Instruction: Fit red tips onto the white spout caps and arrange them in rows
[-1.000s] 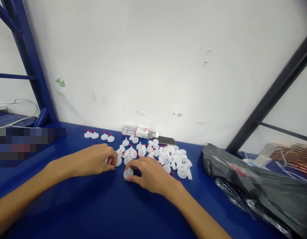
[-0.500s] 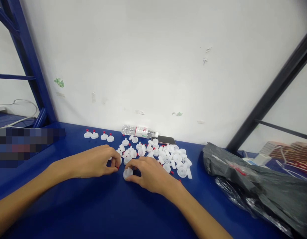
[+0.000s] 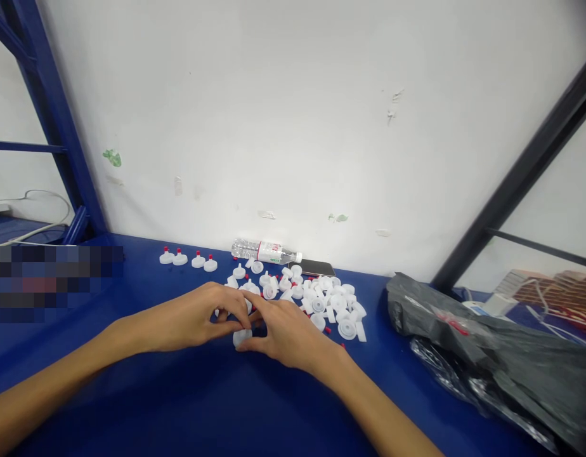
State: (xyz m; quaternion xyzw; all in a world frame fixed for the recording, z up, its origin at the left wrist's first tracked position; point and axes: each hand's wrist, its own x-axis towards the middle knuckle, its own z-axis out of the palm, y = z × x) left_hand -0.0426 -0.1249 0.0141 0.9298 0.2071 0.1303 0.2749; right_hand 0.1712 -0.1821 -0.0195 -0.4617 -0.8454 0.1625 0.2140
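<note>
My right hand (image 3: 278,327) grips a white plastic cap (image 3: 242,337) between thumb and fingers, low over the blue table. My left hand (image 3: 221,314) is pinched at the top of that cap; what its fingertips hold is hidden now. Behind both hands spreads a pile of loose white caps (image 3: 338,302) with small red tips (image 3: 328,330) among them. Several white caps with red tips fitted, one of them a cap (image 3: 210,264), stand upright in a row at the back left.
A clear bottle (image 3: 269,251) lies by the wall, beside a dark phone (image 3: 316,268). Grey plastic bags (image 3: 483,349) cover the right side of the blue table (image 3: 188,406). Metal frame posts rise at both sides.
My left hand has moved right, from beside the cap to its top, and now meets my right hand. My right hand has barely shifted, still gripping the cap.
</note>
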